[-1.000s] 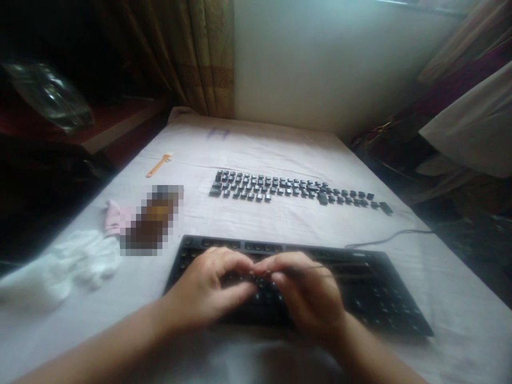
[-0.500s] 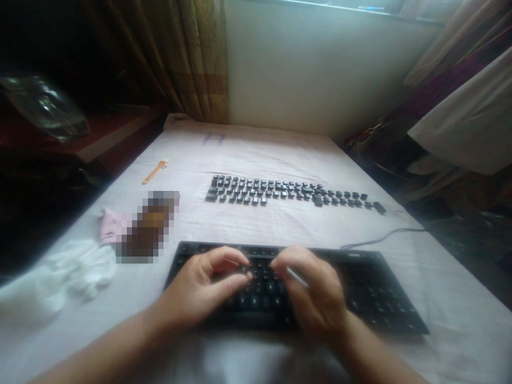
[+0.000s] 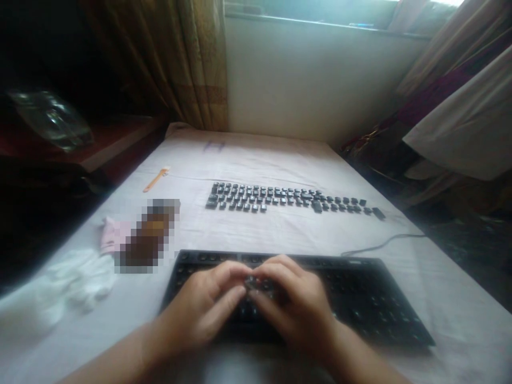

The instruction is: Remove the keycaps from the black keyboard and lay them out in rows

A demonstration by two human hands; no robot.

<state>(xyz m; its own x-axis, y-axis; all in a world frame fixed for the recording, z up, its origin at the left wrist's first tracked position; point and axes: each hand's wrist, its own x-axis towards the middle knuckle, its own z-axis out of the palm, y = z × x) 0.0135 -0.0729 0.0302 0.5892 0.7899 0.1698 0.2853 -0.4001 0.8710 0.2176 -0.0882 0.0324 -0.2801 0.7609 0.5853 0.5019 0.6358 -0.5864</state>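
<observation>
Holding my left hand (image 3: 202,298) and right hand (image 3: 306,298) together over the keyboard (image 3: 378,298)

The keyboard lies at the near side, its middle under my fingers. Both thumbs and forefingers meet around a small dark thing (image 3: 250,282); blur hides which hand pinches it, or how tightly.

Many loose keys (image 3: 283,201) sit in rows beyond the keyboard. I'd judge the work partway along: these are off the board, but my hands and the dimness keep me from telling which of its places have caps, so I can't count what's left.

Around this spreads a pale, creased sheet (image 3: 192,226), purple mark (image 3: 214,146) at its far end. To the left lie a white cloth (image 3: 90,277), a pink cloth (image 3: 111,234), a pixelated item (image 3: 150,234) and, farther, an orange tool (image 3: 155,181). A cable (image 3: 376,246) runs off right.

Farther still are a curtain (image 3: 200,64), a wall (image 3: 296,80) and a window (image 3: 304,12). A shiny thing (image 3: 54,120) sits in the dark left; fabric (image 3: 468,122) hangs right.
</observation>
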